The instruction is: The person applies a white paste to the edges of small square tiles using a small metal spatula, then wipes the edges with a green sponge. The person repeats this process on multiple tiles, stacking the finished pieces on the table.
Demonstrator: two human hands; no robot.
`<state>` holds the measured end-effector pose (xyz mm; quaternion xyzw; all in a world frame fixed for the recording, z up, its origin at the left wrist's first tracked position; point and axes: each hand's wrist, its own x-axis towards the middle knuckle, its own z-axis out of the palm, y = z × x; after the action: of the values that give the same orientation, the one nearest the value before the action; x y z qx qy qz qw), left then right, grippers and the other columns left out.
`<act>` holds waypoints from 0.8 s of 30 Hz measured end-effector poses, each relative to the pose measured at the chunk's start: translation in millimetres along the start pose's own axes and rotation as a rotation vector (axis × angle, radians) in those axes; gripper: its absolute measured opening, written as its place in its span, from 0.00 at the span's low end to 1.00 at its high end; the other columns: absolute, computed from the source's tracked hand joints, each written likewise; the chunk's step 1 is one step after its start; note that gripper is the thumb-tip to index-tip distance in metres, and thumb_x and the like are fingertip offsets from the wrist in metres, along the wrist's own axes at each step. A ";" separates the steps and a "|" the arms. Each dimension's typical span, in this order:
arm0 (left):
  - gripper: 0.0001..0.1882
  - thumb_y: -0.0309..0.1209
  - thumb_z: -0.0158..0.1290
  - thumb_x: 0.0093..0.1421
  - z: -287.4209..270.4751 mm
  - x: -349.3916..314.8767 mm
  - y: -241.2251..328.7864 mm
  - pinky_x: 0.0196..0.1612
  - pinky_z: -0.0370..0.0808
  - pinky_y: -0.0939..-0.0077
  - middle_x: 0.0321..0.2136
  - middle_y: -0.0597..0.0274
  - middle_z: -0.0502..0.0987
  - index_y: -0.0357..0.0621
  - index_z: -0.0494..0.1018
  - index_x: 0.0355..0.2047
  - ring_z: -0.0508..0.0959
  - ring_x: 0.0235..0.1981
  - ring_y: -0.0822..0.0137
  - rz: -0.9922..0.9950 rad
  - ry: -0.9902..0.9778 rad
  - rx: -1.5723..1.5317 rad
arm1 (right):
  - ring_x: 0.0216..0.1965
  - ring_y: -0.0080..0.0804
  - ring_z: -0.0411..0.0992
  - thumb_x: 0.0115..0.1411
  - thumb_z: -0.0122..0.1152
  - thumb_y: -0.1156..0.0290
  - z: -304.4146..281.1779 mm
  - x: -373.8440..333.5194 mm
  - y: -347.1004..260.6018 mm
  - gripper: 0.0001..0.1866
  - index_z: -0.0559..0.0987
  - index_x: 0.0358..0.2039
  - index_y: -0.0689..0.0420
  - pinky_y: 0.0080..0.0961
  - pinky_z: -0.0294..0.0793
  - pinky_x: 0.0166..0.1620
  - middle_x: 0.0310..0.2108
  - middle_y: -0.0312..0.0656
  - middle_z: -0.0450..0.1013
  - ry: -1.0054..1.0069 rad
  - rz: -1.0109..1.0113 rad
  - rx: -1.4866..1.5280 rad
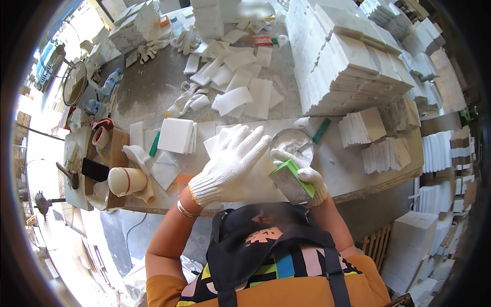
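My left hand, in a white knit glove, hovers over or rests on white tiles at the bench's front. Its fingers are stretched out and mostly together; whether the palm touches a tile is hidden. My right hand, also gloved, grips a flat grey scraper with bright green edging, held tilted near the front edge. Just beyond that hand stands a round bowl with white paste and what looks like a tool inside. A small stack of square white tiles lies left of my left hand.
Green strips lie on the bench. Tall stacks of white stone tiles rise at right; loose pieces are scattered farther back. At left are a cream cup, a black phone and a wooden box.
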<state>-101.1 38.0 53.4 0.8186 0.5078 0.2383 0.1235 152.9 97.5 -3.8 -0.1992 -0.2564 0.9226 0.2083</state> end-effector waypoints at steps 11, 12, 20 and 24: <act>0.54 0.47 0.70 0.37 14.2 -27.3 14.4 0.66 0.50 0.38 0.62 0.40 0.64 0.37 0.62 0.64 0.58 0.66 0.34 -0.405 0.108 0.077 | 0.56 0.32 0.69 0.59 0.65 0.66 2.4 4.9 -12.6 0.36 0.65 0.66 0.62 0.28 0.65 0.61 0.56 0.42 0.70 0.302 -0.230 -0.198; 0.52 0.46 0.70 0.38 14.4 -26.5 13.5 0.66 0.50 0.38 0.61 0.40 0.64 0.38 0.63 0.63 0.58 0.66 0.35 -0.375 0.123 0.051 | 0.57 0.31 0.68 0.60 0.64 0.66 1.6 7.0 -12.7 0.35 0.65 0.66 0.62 0.28 0.63 0.62 0.57 0.41 0.70 0.295 -0.230 -0.270; 0.41 0.40 0.64 0.42 14.8 -22.5 6.4 0.66 0.53 0.41 0.58 0.48 0.68 0.42 0.68 0.59 0.62 0.64 0.41 -0.240 0.158 -0.079 | 0.65 0.36 0.60 0.60 0.61 0.68 54.0 6.7 -24.8 0.35 0.64 0.66 0.64 0.31 0.53 0.68 0.63 0.48 0.64 0.302 -0.283 -0.945; 0.41 0.40 0.64 0.40 18.1 -23.5 3.4 0.67 0.54 0.42 0.58 0.51 0.68 0.44 0.68 0.57 0.63 0.64 0.43 -0.212 0.142 -0.031 | 0.64 0.33 0.61 0.62 0.59 0.68 41.8 22.9 -5.8 0.35 0.61 0.67 0.65 0.29 0.55 0.67 0.63 0.46 0.64 0.359 -0.375 -0.966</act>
<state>-97.8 16.3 33.2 0.7394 0.5951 0.2892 0.1244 115.7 96.8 26.4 -0.3774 -0.6422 0.5987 0.2945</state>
